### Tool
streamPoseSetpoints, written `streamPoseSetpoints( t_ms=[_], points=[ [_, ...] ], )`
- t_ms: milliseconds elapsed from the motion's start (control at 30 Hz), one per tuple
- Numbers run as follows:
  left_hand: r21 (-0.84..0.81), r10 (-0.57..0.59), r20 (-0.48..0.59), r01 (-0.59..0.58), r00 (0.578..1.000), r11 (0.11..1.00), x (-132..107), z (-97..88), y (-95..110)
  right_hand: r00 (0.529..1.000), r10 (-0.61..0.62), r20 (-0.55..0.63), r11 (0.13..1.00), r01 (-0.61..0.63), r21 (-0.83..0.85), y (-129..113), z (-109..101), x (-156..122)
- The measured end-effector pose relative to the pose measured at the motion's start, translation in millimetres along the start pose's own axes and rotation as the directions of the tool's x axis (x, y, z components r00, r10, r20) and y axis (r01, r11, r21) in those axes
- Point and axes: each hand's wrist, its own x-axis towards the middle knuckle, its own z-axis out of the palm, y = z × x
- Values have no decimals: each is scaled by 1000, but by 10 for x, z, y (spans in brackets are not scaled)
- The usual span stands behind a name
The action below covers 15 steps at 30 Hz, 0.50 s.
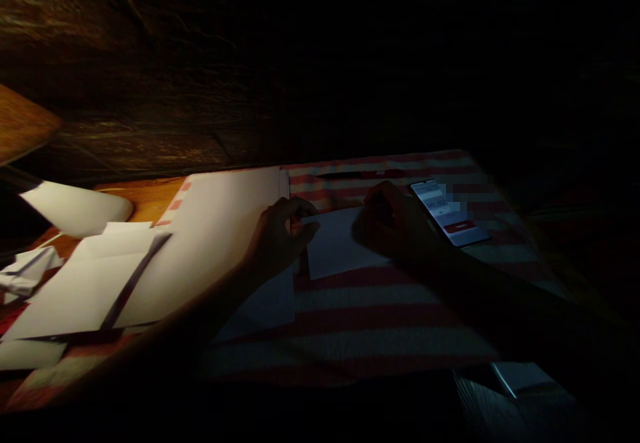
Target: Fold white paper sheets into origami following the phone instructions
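Note:
A small white sheet of paper [333,240] lies between my hands over a red-and-white striped cloth. Its upper left corner is pinched between the thumb and fingers of my left hand [283,233]. My right hand [387,223] is closed on the sheet's right side, with its fingers curled and mostly in shadow. Left of the hands lies a stack of larger white paper [220,210], partly under my left forearm. A lit phone [445,213] rests just to the right of my right hand.
A dark, slender object [343,175], perhaps a pen or knife, lies at the back of the striped cloth [380,320]. Folded paper [85,276] and crumpled paper [30,270] lie at the left, near a white lamp-like object [80,206]. A dark wall stands behind.

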Motion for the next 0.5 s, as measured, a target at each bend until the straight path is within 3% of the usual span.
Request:
streamPoseSetpoints(
  t_ms=[500],
  points=[
    [28,-8,34,7,999,1000,6,-13,3,1000,-26,-11,998,27,63,30,-23,9]
  ],
)
